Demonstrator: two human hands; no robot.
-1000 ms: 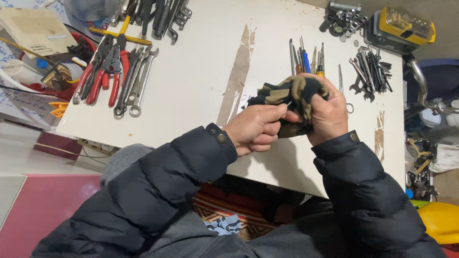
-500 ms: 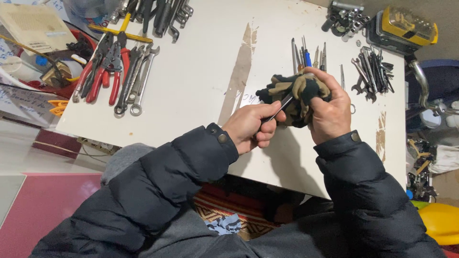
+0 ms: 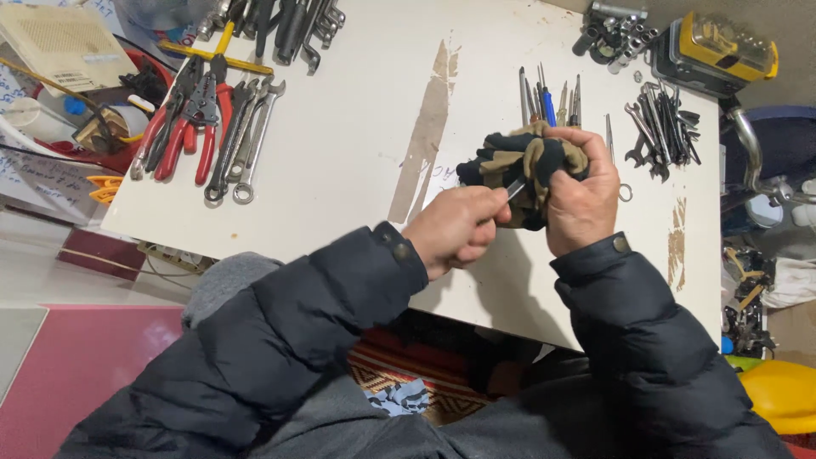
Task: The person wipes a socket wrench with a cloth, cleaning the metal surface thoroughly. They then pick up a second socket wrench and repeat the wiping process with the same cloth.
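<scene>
At the far left of the white worktop [image 3: 340, 153], red-handled pliers [image 3: 183, 140] and a few spanners [image 3: 246, 140] lay side by side in a loose fan, well apart from the hands, likely so each could be picked out at a glance. Nearer the middle, the left hand [image 3: 459, 229] was closed into a fist around the handle end of a slim metal tool [image 3: 515, 189], of which only a short bright length of shaft showed between fist and cloth; that low, tight grip probably kept the shaft steady. Its tip ran straight into a bunched camouflage cloth [image 3: 523, 161], dark and tan, which touched the left hand's knuckles on one side. The right hand [image 3: 582, 204] was curled around the cloth from the other side, fingers over its top, pressing the bundle about the shaft, seemingly to rub it. Hands and cloth were held just above the worktop's near edge. Behind the cloth stood a row of screwdrivers [image 3: 548, 98], and further right a pile of small wrenches [image 3: 659, 127] beside a yellow case [image 3: 718, 47].
</scene>
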